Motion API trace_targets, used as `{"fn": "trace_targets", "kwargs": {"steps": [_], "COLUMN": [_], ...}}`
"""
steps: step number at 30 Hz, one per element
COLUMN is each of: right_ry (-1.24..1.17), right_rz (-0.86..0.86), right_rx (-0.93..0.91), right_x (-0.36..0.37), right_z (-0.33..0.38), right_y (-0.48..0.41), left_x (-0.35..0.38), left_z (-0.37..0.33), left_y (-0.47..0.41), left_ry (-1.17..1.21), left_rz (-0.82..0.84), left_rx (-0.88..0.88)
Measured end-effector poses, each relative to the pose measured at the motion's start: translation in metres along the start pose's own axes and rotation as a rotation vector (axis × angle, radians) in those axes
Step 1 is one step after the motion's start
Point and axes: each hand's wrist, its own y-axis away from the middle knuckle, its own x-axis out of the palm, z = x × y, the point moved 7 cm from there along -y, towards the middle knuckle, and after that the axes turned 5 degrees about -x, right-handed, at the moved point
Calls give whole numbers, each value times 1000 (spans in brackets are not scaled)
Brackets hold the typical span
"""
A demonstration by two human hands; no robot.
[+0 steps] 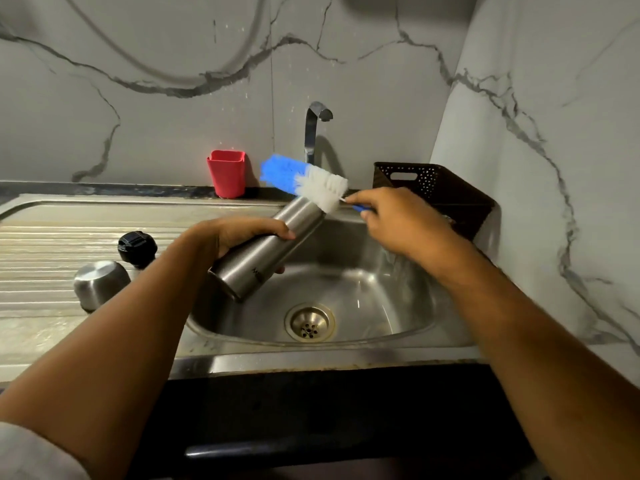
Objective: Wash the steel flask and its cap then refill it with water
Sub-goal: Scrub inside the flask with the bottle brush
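Now over the sink (374, 299), left hand (239, 233) clamps the tilted flask (249, 268), right hand (398, 220) pinches the brush (304, 180) at its mouth.

Left hand (239, 237) grips flask (266, 247); right hand (398, 220) holds brush (304, 181).

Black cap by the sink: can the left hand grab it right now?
Probably not yet. The left hand grips the steel flask, so it is full, though the black cap sits close with nothing blocking it.
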Motion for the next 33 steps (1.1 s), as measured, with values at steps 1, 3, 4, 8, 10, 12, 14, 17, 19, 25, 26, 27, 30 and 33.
{"fn": "trace_targets", "kwargs": {"steps": [1,3,4,8,10,12,14,17,19,25,26,27,30,33], "right_ry": [-29,-43,-58,-92,-116,-155,-195,-179,-155,-129,-104,-86,-97,-94], "right_rz": [-25,-81,-98,-42,-51,-97,-141,-170,-134,3,15,30,18,-55], "right_rx": [1,10,5,1,-18,-26,-20,2,6,62,53,33,-15,-35], "right_x": [7,0,-10,-26,-7,8,6,-9,-19,-60,-54,-40,7,-17], "right_z": [2,-2,-7,-23,-18,-11,-10,-18,-19,-32,-26,-22,-9,-10], "right_y": [-4,-6,-3,15,5,-6,-10,-5,1,17,14,8,-10,-5], "left_x": [4,4,1,-15,-5,6,10,8,7,3,3,5,7,-3], "left_z": [1,2,4,6,1,-4,-6,-5,-2,-3,-6,-10,-7,8], "left_y": [-1,-3,-3,-4,-6,-5,-3,-2,-4,-3,0,1,2,2], "left_ry": [25,100,144,273,310,351,410,486,496,359,351,336,334,312], "left_rz": [27,59,65,55,85,101,95,109,77,12,11,18,5,-69], "left_rx": [2,32,53,111,109,119,154,163,140,113,116,123,120,87]}}
